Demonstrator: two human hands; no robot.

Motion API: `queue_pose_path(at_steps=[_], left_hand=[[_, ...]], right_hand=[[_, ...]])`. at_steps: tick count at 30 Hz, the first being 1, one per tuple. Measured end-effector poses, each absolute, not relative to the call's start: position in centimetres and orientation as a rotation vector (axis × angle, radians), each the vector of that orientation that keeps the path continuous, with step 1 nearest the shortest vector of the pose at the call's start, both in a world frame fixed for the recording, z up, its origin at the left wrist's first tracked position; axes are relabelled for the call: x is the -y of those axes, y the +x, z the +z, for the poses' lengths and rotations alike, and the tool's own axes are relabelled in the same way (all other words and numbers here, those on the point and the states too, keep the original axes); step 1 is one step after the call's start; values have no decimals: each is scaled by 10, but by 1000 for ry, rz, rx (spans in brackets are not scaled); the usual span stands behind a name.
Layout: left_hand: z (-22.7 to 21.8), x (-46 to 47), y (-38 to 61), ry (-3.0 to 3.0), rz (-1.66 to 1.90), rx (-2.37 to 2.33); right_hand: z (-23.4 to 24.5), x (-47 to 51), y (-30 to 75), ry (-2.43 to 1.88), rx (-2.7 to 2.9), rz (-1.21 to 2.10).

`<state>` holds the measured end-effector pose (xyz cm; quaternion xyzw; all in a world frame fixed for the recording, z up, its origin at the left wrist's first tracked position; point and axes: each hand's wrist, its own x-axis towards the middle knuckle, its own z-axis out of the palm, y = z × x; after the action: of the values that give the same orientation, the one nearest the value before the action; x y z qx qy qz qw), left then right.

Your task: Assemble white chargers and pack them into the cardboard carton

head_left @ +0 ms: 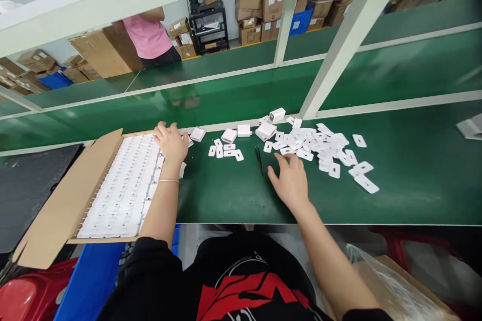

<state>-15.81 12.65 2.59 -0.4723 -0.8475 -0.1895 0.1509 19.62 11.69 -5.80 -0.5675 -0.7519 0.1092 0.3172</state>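
My left hand (172,144) is over the top right corner of an open cardboard box (96,173), fingers bent and apart. Rows of white pieces (122,185) fill the box. I see nothing held in this hand, though its fingertips are partly hidden. Lower right, my right hand (290,180) hovers at the near edge of a heap of small white plates (320,143), thumb and fingers apart, nothing visible between them. Black tweezers (258,159) lie just left of it. Several white charger-like blocks (244,131) stand along the back of the green bench.
A small group of white plates (229,150) lies between my hands. A slanted white post (350,35) rises behind the heap. Across the bench are a person in a pink top (148,35), a black rack (208,27) and stacked cartons (273,2). A red stool (32,288) stands lower left.
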Motion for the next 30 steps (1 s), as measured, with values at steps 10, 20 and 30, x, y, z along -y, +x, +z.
queue_pose_path(at_steps=[10, 20, 30], left_hand=[[-26, -173, -60, -1970, -383, 2332], [-12, -133, -52, -2026, -1793, 1972], [4, -62, -6, -2201, -2208, 1446]], right_hand=[[-69, -91, 210, -1373, 2236, 89], [-79, -58, 229, -1349, 1994, 287], [-71, -78, 253, -1683, 1810, 241]])
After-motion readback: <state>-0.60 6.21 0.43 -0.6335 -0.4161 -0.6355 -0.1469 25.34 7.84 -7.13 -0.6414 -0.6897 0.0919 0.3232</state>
